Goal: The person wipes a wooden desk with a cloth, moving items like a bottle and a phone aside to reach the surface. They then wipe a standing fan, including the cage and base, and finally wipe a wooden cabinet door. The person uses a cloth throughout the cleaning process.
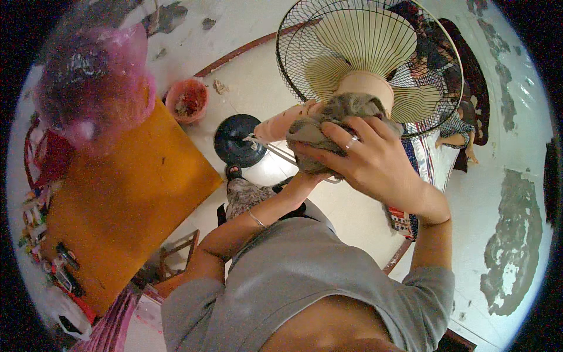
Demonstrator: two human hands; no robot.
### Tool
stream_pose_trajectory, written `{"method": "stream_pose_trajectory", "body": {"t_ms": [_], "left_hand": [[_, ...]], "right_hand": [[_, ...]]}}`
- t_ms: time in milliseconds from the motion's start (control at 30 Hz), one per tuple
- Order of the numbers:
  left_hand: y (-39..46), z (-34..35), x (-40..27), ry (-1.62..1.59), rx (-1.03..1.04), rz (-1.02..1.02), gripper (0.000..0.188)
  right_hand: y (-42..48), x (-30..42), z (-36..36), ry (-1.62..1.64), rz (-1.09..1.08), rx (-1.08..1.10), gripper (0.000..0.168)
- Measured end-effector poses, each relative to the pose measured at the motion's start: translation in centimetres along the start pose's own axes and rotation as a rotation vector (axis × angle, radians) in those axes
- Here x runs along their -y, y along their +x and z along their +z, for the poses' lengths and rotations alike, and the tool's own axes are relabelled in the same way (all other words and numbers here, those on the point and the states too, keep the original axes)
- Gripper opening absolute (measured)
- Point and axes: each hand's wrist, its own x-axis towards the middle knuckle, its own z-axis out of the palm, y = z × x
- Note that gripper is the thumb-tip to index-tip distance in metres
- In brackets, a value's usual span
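Note:
A pedestal fan (pixel 365 39) stands in front of me, with cream blades inside a black wire guard. My right hand (pixel 369 154), wearing a ring, presses a crumpled grey-brown cloth (pixel 312 132) against the motor housing (pixel 367 83). Under the cloth is my left hand (pixel 310 178); its fingers are mostly hidden, so what it grips cannot be told. The pinkish fan column (pixel 279 123) slants down to a round black base (pixel 237 147) on the floor. A pale power cord (pixel 281 154) runs from the column past the cloth.
An orange tabletop (pixel 132 189) lies to my left, bearing a pink plastic bag (pixel 96 83) and small items along its far edge. A red plastic bin (pixel 187 101) stands beyond its corner. Behind the fan, a person's bare leg (pixel 470 149) shows beside a striped mat (pixel 422 154).

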Motion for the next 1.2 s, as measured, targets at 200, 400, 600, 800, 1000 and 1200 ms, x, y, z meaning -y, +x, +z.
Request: {"method": "stream_pose_trajectory", "body": {"t_ms": [200,400,600,800,1000,1200], "left_hand": [[-0.7,0.9,-0.8,-0.033,0.061,0.073,0.060],[-0.9,2.0,-1.2,-0.070,0.122,0.128,0.062],[-0.4,1.4,-0.7,-0.046,0.164,0.079,0.067],[-0.5,2.0,-2.2,0.029,0.214,0.114,0.062],[-0.8,1.5,-2.5,0.098,0.181,0.119,0.063],[-1.3,1.2,-3.3,0.303,0.015,0.195,0.075]], "right_hand": [[-5.4,2.2,2.1,0.023,0.307,-0.270,0.054],[-10.4,4.3,7.6,0.096,0.573,-0.651,0.064],[-11.9,5.3,11.1,0.236,0.721,-0.853,0.062],[-12.5,5.2,11.9,0.353,1.019,-0.949,0.056],[-11.5,1.1,11.7,0.769,1.158,-1.063,0.066],[-10.5,-0.8,11.6,0.915,1.166,-1.127,0.065]]}}
